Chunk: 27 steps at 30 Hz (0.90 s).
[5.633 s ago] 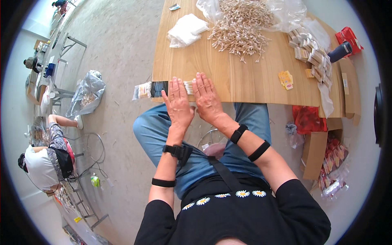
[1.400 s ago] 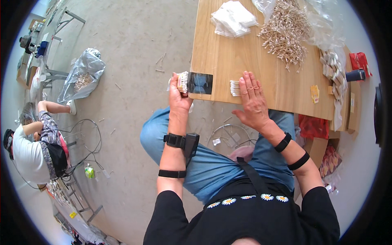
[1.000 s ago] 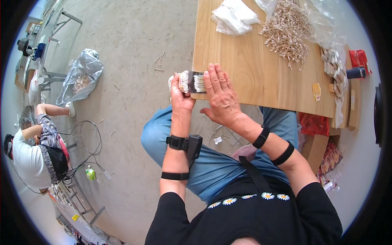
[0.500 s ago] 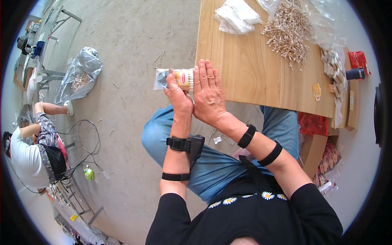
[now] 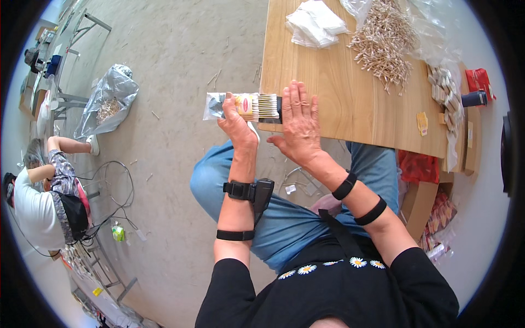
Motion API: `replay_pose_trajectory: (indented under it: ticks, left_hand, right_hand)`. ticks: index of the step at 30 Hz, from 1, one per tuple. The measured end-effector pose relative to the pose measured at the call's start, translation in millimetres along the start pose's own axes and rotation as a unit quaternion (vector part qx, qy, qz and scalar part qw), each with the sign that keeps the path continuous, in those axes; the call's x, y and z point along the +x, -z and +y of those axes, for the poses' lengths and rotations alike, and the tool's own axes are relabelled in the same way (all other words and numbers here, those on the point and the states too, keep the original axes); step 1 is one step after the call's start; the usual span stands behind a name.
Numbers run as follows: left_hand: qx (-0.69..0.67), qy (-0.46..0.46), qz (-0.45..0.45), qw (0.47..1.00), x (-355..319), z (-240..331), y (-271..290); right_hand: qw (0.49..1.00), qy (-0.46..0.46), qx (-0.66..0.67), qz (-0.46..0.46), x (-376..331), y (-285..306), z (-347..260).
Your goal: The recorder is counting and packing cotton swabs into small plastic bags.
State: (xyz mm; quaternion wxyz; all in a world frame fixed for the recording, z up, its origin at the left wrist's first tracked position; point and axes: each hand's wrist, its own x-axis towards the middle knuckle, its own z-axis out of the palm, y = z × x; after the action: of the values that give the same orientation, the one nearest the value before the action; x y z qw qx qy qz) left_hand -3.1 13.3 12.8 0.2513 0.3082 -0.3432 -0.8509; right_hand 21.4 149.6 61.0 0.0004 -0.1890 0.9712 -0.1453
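My left hand [image 5: 239,130] is closed around a clear plastic bag [image 5: 210,113] lying sideways at the near left corner of the table. Inside the bag show a yellow label card [image 5: 245,104] and a row of cotton swabs [image 5: 268,106], their ends toward the right. Just past the swab ends is a dark flat piece [image 5: 279,109], partly covered by fingers. My right hand [image 5: 301,128] lies flat, palm down, fingers straight and thumb apart, its edge against that dark piece. A curved white strip [image 5: 254,131] shows below the left hand; what it belongs to is hidden.
On the wooden table [image 5: 339,98] are a swab heap [image 5: 383,44], a stack of clear bags [image 5: 315,23], yellow cards [image 5: 422,123] and a row of packed swabs [image 5: 445,98]. Left, a silver sack [image 5: 112,95] stands on the floor near another person [image 5: 41,208]; cables lie nearby.
My right hand has slid right, away from my left hand, and its thumb has spread. More swabs and the dark flat piece are now uncovered. My left hand has barely moved.
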Motion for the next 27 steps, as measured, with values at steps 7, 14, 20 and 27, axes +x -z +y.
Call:
replay_pose_trajectory:
  ticks: [7, 14, 20, 27]
  left_hand:
    - [0.006, -0.003, 0.007, 1.0, -0.7, -1.3, -0.5]
    - [0.02, -0.009, 0.005, 1.0, 1.3, -3.2, 0.0]
    - [0.022, -0.009, 0.007, 1.0, -2.8, 0.1, -5.7]
    - [0.013, 0.025, 0.001, 1.0, 0.4, -3.0, 2.0]
  right_hand:
    - [1.0, -0.009, -0.002, -0.001, 3.9, -5.0, -15.5]
    - [1.0, -0.003, 0.005, -0.002, 9.6, -8.9, -26.9]
    - [0.998, 0.003, -0.021, 0.057, 14.8, -23.6, -33.3]
    - [0.998, 0.048, -0.023, 0.026, 20.0, -20.8, -36.6]
